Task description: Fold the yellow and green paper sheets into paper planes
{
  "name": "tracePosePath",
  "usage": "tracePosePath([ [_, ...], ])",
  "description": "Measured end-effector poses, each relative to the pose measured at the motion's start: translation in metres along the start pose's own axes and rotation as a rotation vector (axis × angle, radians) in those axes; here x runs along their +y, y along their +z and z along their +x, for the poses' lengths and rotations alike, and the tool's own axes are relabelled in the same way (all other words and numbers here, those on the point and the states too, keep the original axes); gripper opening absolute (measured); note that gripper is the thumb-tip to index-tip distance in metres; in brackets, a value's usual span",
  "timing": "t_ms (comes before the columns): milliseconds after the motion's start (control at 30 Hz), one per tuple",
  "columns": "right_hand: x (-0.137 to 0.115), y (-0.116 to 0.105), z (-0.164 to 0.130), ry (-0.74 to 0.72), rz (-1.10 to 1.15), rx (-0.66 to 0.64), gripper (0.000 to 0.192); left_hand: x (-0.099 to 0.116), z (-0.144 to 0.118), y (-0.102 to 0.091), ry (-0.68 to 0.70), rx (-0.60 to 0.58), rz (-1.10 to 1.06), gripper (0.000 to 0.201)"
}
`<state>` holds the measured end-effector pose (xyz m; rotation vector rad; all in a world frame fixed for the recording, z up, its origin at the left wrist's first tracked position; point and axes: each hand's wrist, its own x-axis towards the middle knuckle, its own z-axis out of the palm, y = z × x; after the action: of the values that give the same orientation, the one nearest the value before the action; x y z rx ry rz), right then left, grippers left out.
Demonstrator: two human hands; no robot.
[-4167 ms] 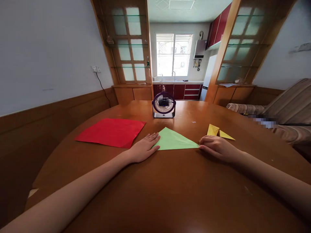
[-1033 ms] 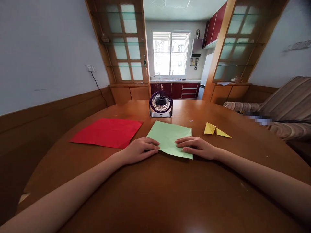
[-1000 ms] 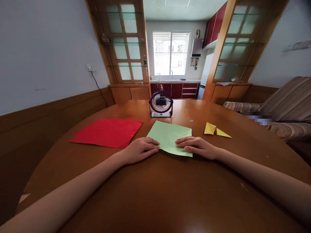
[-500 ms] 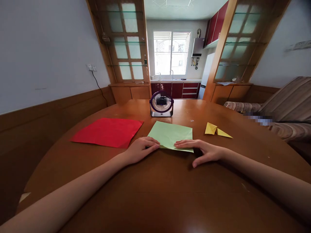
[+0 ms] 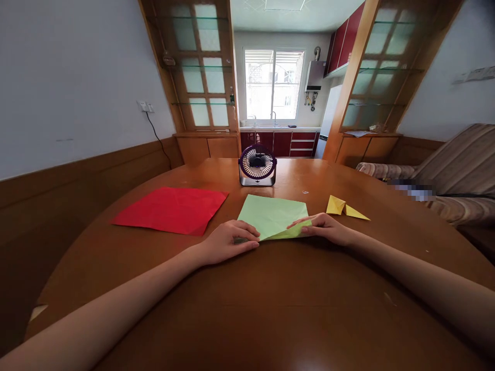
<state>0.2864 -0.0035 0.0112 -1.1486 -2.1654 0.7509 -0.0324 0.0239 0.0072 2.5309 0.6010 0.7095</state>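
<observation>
Grip, right hand [image 5: 328, 229]: thumb and fingertips pinched together on the near right corner of the green paper sheet [image 5: 275, 217], that corner raised off the counter [image 5: 247, 309] and turned inward toward the middle of the sheet. Grip, left hand [image 5: 228, 242]: no pinch; palm and fingers lie flat and together on the near left corner of the same sheet, pressing it to the wood. Green paper sheet: lies near the counter's middle, directly ahead of the person and just in front of the small purple desk fan [image 5: 257, 165]; its far edge and far corners rest flat, and one faint diagonal crease line seems to cross it, though this is hard to read at this size. Progress, as a judgement: the sheet appears to be at an early stage of folding, with a single corner lifted and no new crease pressed down yet; the bulk of the shaping looks to remain. Red paper sheet [image 5: 170, 209]: lies flat and unfolded to the left, apart from the green one and from both hands, apparently not begun. Yellow folded paper piece [image 5: 345, 207]: sits to the right, just beyond the right hand, not touching it; it carries several folds and points, so it appears further along than the other two, though whether it is complete cannot be told. Striped sofa [image 5: 448, 180]: stands off the counter's right side.
</observation>
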Motion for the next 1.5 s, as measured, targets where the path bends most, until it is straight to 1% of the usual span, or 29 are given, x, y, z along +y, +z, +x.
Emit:
tracePosePath([
  [100, 0.006, -0.002, 0.001, 0.054, 0.085, -0.032, 0.06, 0.005, 0.001, 0.001, -0.001, -0.001, -0.014, 0.02],
  [267, 0.011, -0.005, 0.004, 0.081, 0.191, -0.034, 0.06, 0.014, 0.002, 0.002, 0.006, -0.007, -0.027, 0.022],
  [400, 0.011, -0.005, 0.004, 0.117, 0.229, -0.025, 0.055, 0.015, 0.003, 0.002, -0.002, 0.006, 0.002, 0.026],
  [500, 0.009, -0.003, 0.004, 0.157, 0.226, 0.016, 0.054, 0.013, 0.004, 0.002, -0.022, 0.039, 0.044, 0.031],
  [600, 0.006, -0.001, 0.004, 0.161, 0.185, 0.091, 0.053, 0.012, 0.004, 0.003, -0.048, 0.063, 0.069, 0.032],
  [833, 0.0, 0.007, 0.008, 0.1, 0.027, 0.237, 0.048, 0.011, 0.004, 0.005, -0.11, 0.08, 0.121, 0.031],
  [1033, 0.004, 0.015, 0.014, 0.131, -0.054, 0.329, 0.051, 0.011, 0.005, 0.005, -0.135, 0.089, 0.156, 0.032],
  [1200, 0.007, 0.019, 0.019, 0.152, -0.153, 0.368, 0.055, 0.008, 0.004, 0.007, -0.149, 0.097, 0.182, 0.029],
  [1300, 0.007, 0.021, 0.021, 0.146, -0.212, 0.38, 0.054, 0.006, 0.004, 0.008, -0.154, 0.098, 0.196, 0.029],
  [1400, 0.005, 0.022, 0.021, 0.134, -0.262, 0.392, 0.05, 0.005, 0.004, 0.008, -0.145, 0.092, 0.2, 0.028],
  [1500, 0.004, 0.022, 0.021, 0.133, -0.288, 0.39, 0.041, 0.005, 0.005, 0.008, -0.136, 0.088, 0.207, 0.024],
])
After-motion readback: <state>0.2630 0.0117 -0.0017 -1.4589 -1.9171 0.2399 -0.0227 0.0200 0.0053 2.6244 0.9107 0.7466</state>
